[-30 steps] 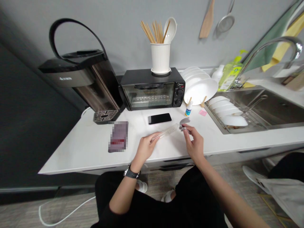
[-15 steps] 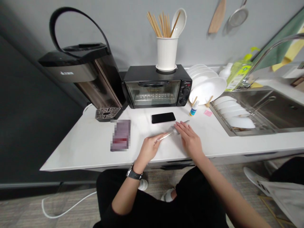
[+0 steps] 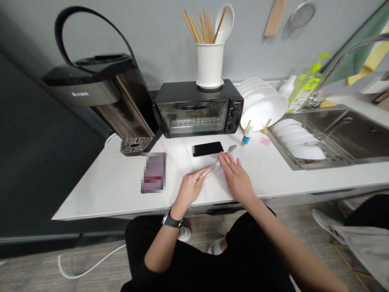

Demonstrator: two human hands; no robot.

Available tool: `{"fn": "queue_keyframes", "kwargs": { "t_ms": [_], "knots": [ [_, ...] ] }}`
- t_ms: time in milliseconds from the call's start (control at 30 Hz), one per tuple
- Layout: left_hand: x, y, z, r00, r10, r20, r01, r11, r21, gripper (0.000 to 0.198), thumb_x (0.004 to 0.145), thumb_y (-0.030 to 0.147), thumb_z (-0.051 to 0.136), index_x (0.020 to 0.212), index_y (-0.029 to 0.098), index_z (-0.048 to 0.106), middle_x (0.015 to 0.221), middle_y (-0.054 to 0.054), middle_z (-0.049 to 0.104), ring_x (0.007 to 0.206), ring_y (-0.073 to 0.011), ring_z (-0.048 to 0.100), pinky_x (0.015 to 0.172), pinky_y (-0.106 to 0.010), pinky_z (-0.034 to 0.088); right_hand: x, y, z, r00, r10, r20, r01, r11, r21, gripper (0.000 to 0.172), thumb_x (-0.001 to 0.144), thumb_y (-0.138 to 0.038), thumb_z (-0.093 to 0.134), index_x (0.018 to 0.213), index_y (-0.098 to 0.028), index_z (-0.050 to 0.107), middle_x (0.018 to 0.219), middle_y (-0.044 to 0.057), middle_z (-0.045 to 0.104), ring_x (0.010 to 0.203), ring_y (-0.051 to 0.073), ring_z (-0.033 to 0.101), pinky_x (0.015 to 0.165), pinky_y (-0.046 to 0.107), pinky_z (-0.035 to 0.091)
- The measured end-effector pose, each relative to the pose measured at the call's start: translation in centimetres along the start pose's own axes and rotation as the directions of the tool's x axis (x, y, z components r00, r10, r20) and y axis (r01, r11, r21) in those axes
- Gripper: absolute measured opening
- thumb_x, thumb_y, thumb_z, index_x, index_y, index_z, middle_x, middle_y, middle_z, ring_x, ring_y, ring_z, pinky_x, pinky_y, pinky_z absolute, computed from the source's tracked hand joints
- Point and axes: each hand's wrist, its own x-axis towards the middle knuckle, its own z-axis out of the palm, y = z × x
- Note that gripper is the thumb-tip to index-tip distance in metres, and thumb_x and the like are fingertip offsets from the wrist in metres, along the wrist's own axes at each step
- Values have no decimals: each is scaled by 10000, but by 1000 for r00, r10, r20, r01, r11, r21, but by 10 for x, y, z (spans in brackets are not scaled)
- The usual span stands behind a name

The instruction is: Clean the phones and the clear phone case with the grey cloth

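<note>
Seated at white counter (image 3: 273, 178), reaching both forearms forward and in toward black phone (image 3: 207, 149). Pinching near end of clear plastic strip (image 3: 211, 170) in left hand (image 3: 191, 190), just in front of phone and slightly left: fingers curled narrow round strip edge, thumb on top, wrist bent a little up, watch (image 3: 172, 221) on that wrist well in front of phone, past counter edge. Holding strip tilted, from left fingertips up and right toward phone's near right corner, far end down at counter just short of phone. Laying right hand (image 3: 236, 178) palm-down just front-right of phone: fingers straight, close together, flat, gripping nothing, fingertips at far end of strip; can't tell for sure whether touching it. Reaching in with right forearm diagonally from lower right. Just right of phone, beyond right fingertips: small grey piece (image 3: 232, 148). Further right of phone: small white bottle (image 3: 246, 136), then pink note (image 3: 265, 141). Left of phone: blurred dark packet (image 3: 153, 172) flat on counter. Behind phone: black toaster oven (image 3: 197, 109) with white utensil holder (image 3: 209, 65) on top. Behind-left of phone: water dispenser (image 3: 100, 93). Well right of phone: white plates (image 3: 263, 111) on edge, sink (image 3: 358, 138).
</note>
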Motion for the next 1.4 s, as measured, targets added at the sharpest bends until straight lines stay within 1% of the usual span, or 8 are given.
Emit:
{"fn": "queue_keyframes", "kwargs": {
  "t_ms": [100,267,333,567,800,1033,1267,1400],
  "knots": [
    [0,-1,1,1000,-13,-8,13,1000,19,317,1029,235,490,1184,220,765,1176,-59,806,1036,-243,768,922,-323,573,-3,-9,5,999,16,-29,-16,1000,16,778,984,11,292,1701,-195,68,1691,144,356,1614,279,197,1248,617,341],
    [-2,-12,1,999,-39,-28,42,994,101,268,894,89,511,735,153,718,725,-74,767,680,-222,720,679,-281,540,-7,-54,18,963,-253,97,236,958,161,837,931,23,320,1695,-158,32,1716,118,305,1621,242,168,1278,552,322],
    [-3,-11,1,999,-33,-21,35,995,95,276,925,114,501,785,153,734,773,-75,784,712,-221,733,707,-283,552,-7,-44,12,961,-253,116,235,961,148,845,927,28,322,1696,-175,40,1713,111,310,1615,236,198,1284,559,299],
    [1,2,0,1000,-19,8,19,999,-27,350,1059,301,470,1277,245,739,1321,-39,756,1206,-242,723,1035,-331,541,-3,15,-3,992,102,-73,-101,995,27,797,975,4,288,1701,-262,94,1698,109,347,1603,264,239,1253,628,314],
    [-2,-8,0,999,-38,-18,39,997,70,268,892,84,527,743,149,740,742,-71,780,705,-225,737,704,-292,568,-6,-50,14,957,-278,79,257,944,210,845,905,35,333,1694,-171,112,1689,114,365,1604,229,237,1272,552,335],
    [1,-2,1,1000,-5,5,5,1000,-20,348,1053,291,475,1277,249,738,1298,-39,765,1186,-239,726,1042,-347,539,2,10,-6,999,32,-18,-30,995,90,825,930,12,338,1698,-217,145,1695,115,357,1605,275,236,1251,621,337],
    [-3,-15,0,999,-42,-26,45,993,109,251,895,105,537,721,151,713,721,-77,765,677,-231,722,662,-290,545,-6,-48,7,948,-293,122,263,940,216,822,927,-4,350,1694,-140,87,1722,112,288,1618,235,186,1288,551,302],
    [-1,-7,-2,1000,-19,-3,19,998,67,278,988,187,502,995,175,780,962,-74,822,882,-235,769,828,-304,580,-4,-12,-5,982,-168,82,154,976,156,821,932,6,343,1698,-184,116,1697,109,354,1598,237,263,1274,560,330]
  ]
}}
